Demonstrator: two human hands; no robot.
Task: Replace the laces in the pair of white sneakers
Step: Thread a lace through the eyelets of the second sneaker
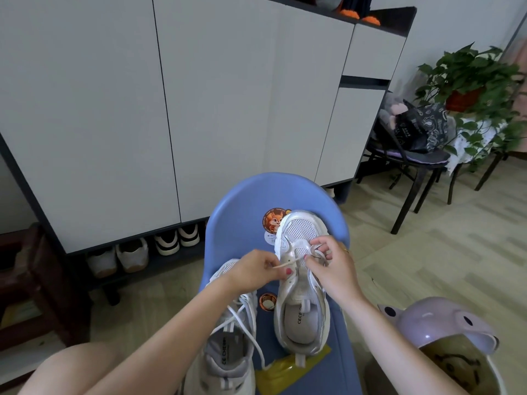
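Two white sneakers sit on a blue chair (pixel 242 223), toes pointing away from the person. The right sneaker (pixel 299 280) lies lengthwise under both hands. The left hand (pixel 256 269) pinches a lace (pixel 288 263) end between thumb and forefinger, just left of the eyelets. The right hand (pixel 330 263) pinches bunched lace loops on the shoe's right side, near the toe-end eyelets. The lace runs crosswise between the hands, over the tongue. The left hand's tip sits nearest the next eyelet, so it likely threads next. The left sneaker (pixel 228 337) lies nearer the person, laces loose. A yellow packet (pixel 285 372) lies between the heels.
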